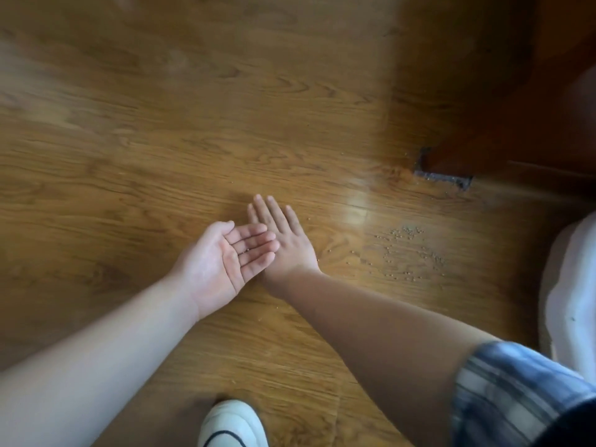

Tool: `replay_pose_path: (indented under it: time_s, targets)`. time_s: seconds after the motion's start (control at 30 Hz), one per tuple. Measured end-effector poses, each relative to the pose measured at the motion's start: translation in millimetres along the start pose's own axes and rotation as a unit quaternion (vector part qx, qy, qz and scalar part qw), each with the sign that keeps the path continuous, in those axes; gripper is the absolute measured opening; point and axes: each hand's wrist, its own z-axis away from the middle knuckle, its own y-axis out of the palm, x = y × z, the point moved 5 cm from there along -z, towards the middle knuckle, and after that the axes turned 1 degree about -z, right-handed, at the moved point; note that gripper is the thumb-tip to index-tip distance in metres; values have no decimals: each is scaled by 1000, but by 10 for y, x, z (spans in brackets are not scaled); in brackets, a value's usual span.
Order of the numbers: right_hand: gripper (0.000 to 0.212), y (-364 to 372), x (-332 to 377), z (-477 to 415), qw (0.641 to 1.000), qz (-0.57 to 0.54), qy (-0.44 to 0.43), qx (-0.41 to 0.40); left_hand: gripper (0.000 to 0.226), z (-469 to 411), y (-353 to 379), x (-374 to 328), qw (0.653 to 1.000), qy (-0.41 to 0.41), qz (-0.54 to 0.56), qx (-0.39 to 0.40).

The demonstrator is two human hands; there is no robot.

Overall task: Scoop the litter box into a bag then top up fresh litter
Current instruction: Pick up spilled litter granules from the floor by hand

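My left hand point(222, 259) is held palm up over the wooden floor, fingers flat and together, with one or two tiny litter grains on them. My right hand point(283, 240) lies palm down beside it, fingers straight, its edge touching the left fingertips. Scattered litter grains point(409, 253) dot the floor to the right of both hands. No litter box, scoop or bag is in view. A white rounded object point(571, 301) shows at the right edge; I cannot tell what it is.
The wooden floor point(161, 140) fills most of the view. Dark wooden furniture point(516, 124) stands at the upper right, with a dusty gap at its foot point(442, 175). My white shoe point(232, 424) is at the bottom centre.
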Motion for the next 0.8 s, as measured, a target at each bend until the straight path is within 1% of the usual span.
replay_pose_path:
  time_s: [0.07,0.13,0.23,0.33,0.4,0.43,0.5,0.57,0.63,0.73,0.8]
  targets:
    - [71,86,11,34,1000,23,13,12,43,48,-73,9,1000,0,1,-8]
    - [69,104,-174,124,999,40,34,10,44,98,-93,44,1000,-3,-4,-7]
    - [67,51,-690,355,993,30,112,-6,44,149,-48,94,1000,-5,-5,6]
    - [65,20,-1270,697,980,34,195,3,44,135,68,142,999,-13,-3,30]
    - [65,9,-1495,909,975,28,218,11,44,100,168,175,999,-17,-9,49]
    - [66,7,-1506,994,977,24,211,6,44,81,220,190,998,-17,-14,58]
    - [66,19,-1326,1127,985,13,169,-27,44,43,327,218,997,-18,-26,68]
    - [67,93,-948,1232,993,-8,103,-57,44,8,428,242,996,-17,-38,75]
    - [69,256,-487,1327,997,-26,29,-70,44,-26,516,285,996,-20,-46,79]
    - [72,621,26,1503,997,-30,-58,-45,45,-64,611,419,994,-32,-69,83]
    - [71,824,61,1647,996,-18,-87,-21,45,-82,653,537,991,-42,-87,90]
